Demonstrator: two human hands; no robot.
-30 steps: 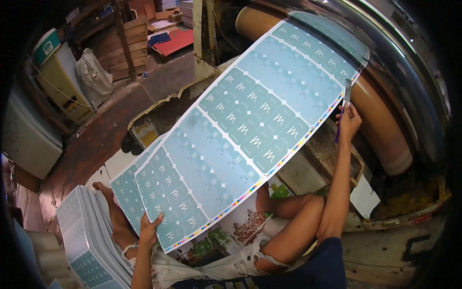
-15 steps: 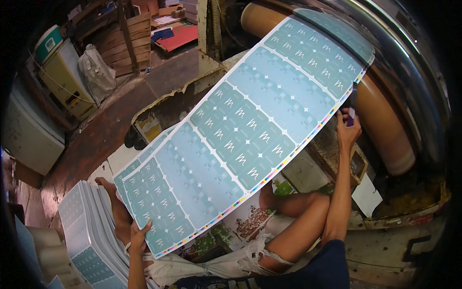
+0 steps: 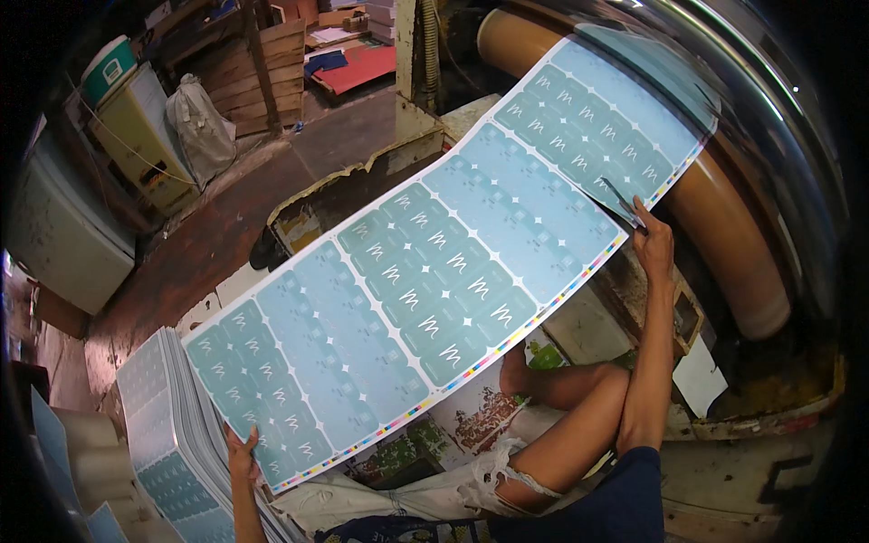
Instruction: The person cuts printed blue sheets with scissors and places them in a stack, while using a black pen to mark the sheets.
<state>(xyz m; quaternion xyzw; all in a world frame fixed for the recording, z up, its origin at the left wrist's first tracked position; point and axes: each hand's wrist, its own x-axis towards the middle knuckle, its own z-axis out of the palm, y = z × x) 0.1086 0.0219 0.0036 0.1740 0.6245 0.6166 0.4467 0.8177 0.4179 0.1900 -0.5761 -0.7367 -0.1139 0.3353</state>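
A long printed sheet point(image 3: 394, 281) in pale blue and green, patterned with white letter-like marks, stretches down from a shiny roller point(image 3: 769, 118) to my lap. My left hand point(image 3: 243, 457) grips its near-left corner, thumb on top. At the sheet's right edge my right hand point(image 3: 654, 242) is closed around a cutter knife; only its dark blade point(image 3: 618, 197) shows clearly, lying across the print. A slit runs inward from that edge beside the blade, and the two sides have parted slightly there. The knife's handle is mostly hidden in my fingers.
A tall stack of similar printed sheets point(image 3: 167, 398) stands left of my legs. Beyond the sheet is a brown roller point(image 3: 733, 244) in a worn machine frame. A white sack point(image 3: 199, 127) and a yellowish cabinet point(image 3: 145, 136) are at the far left.
My right hand has brought the knife from below the edge onto the sheet, and a slit has opened there. My left hand has shifted the near end slightly left.
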